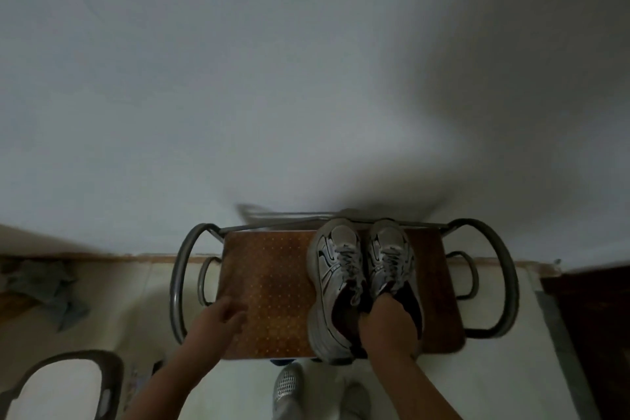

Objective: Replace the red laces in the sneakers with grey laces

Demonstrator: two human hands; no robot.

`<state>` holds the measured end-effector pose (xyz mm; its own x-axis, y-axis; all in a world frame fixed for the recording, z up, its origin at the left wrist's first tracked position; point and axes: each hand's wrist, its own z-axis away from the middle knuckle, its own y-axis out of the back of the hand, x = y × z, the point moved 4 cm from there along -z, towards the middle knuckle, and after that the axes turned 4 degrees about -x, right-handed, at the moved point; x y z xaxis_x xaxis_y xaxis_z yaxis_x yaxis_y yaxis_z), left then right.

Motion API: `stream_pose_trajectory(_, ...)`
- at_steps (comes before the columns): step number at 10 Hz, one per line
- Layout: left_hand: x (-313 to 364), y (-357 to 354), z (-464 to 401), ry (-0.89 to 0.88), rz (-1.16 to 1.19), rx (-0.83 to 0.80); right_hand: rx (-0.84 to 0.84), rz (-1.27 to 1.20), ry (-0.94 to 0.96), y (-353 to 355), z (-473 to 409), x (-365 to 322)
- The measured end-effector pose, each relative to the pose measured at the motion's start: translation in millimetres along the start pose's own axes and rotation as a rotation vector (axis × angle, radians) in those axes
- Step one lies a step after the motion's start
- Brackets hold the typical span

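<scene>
The pair of sneakers (pixel 363 283) stood side by side on the right half of a brown dotted stool (pixel 269 283), toes toward twelve o'clock and nearly against the wall (pixel 272 78). Their laces (pixel 351 262) read as grey or pale rather than red, though the dim, blurred view left the colour uncertain. The right hand (pixel 385 317) reached into the openings at the heels, at about six o'clock of the pair, fingers tucked inside the collars and apparently gripping both shoes at once. The left hand (pixel 226 312) rested on the stool's padded top at roughly nine o'clock from the sneakers, well apart from them, fingers loosely curled and holding nothing.

Judging by the lace colour, the swap looked finished or close to it, and the step in hand seemed to be setting the pair down or lifting it. No loose laces were visible. The next move would call for checking that both shoes were laced through and tied.

At seven o'clock, on the pale floor (pixel 477 368), lay a crumpled grey cloth (pixel 51 286); a footed shoe (pixel 288 385) showed below the stool.
</scene>
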<state>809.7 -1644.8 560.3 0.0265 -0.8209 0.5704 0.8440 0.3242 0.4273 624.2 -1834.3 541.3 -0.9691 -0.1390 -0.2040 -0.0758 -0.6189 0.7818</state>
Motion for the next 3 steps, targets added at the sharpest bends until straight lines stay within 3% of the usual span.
stream_pose_trajectory(2,3,13,-18,-0.085,-0.088,-0.047,-0.019,0.024,-0.057,-5,-1,-3)
stream_pose_trajectory(3,3,18,-16,-0.103,-0.095,-0.056,0.013,0.160,-0.044,2,7,-3)
